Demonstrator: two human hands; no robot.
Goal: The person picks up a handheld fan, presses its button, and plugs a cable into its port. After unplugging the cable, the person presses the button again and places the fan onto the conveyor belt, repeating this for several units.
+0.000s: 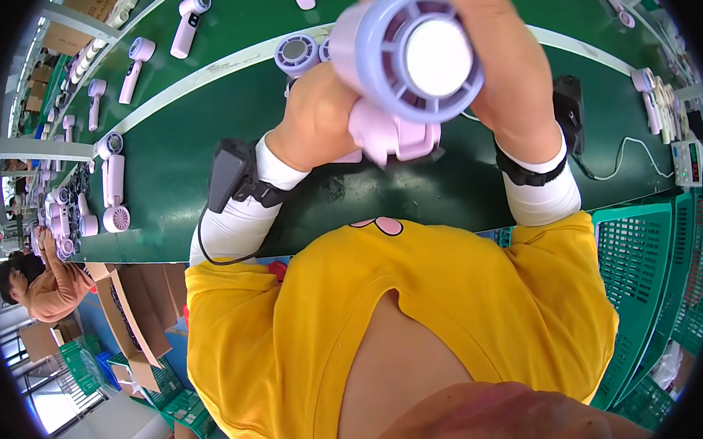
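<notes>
A lilac handheld fan is held up close in front of me, its round slotted ring and bright white centre facing me. My right hand curls around its right side and top. On the left, my left hand is closed against the fan, with most fingers hidden behind it. A pink plastic part shows just below the fan head; I cannot tell whether it is joined to it. Another lilac fan sits on the bench just beyond my left hand.
More fans, such as a lilac one, lie along the left of the green bench. A pale rail crosses it. At right are a small white meter with a cable and green crates. A co-worker is far left.
</notes>
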